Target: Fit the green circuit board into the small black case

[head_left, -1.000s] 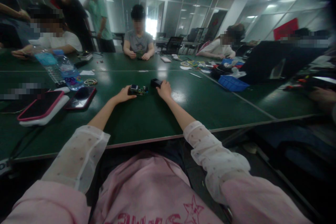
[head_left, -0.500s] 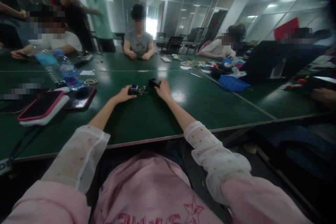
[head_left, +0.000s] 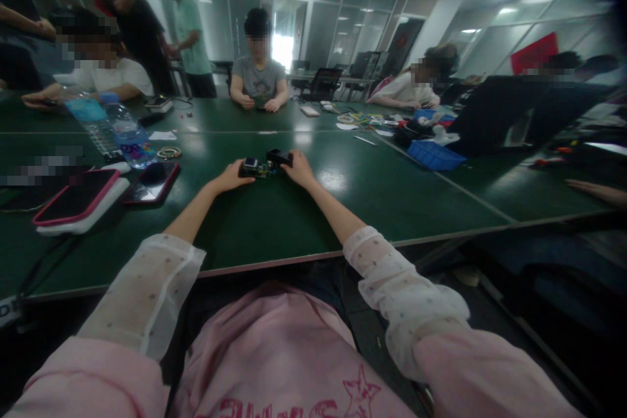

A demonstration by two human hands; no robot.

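Observation:
My left hand (head_left: 232,176) is closed on the left end of a small green circuit board (head_left: 264,170) with a little square screen on top. From the other side, my right hand (head_left: 298,168) grips a black box-like case (head_left: 279,157), fingers over its right end. The case's left end meets or overlaps the board's right end; I cannot tell whether they touch. Both are held low above the green tabletop (head_left: 274,222) or rest on it.
Left of my hands lie a dark phone (head_left: 151,183), a pink-edged device (head_left: 78,197) and water bottles (head_left: 128,134). A blue tray (head_left: 435,155) stands to the right, near a pen (head_left: 365,141) and tangled wires (head_left: 360,119). Across the table sits a person (head_left: 258,78).
My right hand has moved left with the black case, bringing it up to the circuit board. My left hand and the board have stayed in place.

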